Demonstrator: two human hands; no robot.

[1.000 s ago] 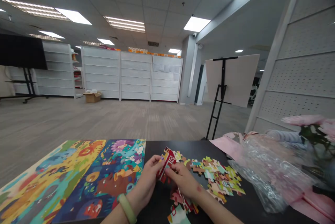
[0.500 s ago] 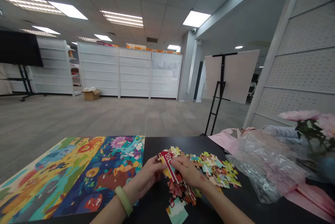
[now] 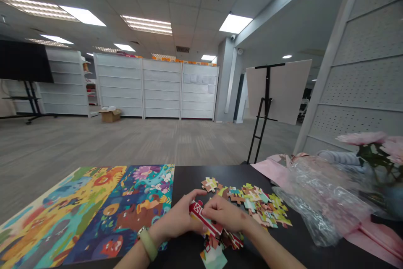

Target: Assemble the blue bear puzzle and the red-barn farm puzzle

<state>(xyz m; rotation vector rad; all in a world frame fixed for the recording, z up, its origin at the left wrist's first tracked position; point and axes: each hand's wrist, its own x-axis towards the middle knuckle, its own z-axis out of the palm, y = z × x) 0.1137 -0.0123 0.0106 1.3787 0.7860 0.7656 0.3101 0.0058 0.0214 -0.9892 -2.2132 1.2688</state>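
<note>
A red-and-white jigsaw section (image 3: 205,220) sits lower now, clamped between both hands — left hand (image 3: 180,218) newly wrapped round its left end, right hand (image 3: 227,213) pinching its upper edge — so it is better braced; other jigsaw pieces (image 3: 262,205) lie beyond.

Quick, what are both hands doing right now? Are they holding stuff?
Left hand: closed, holding a red puzzle part.
Right hand: closed, fingers curled on that same part.

Red puzzle section (image 3: 206,221) partly hidden by fingers (image 3: 213,207), screen (image 3: 23,61) and flowers (image 3: 395,150) cut off
</note>
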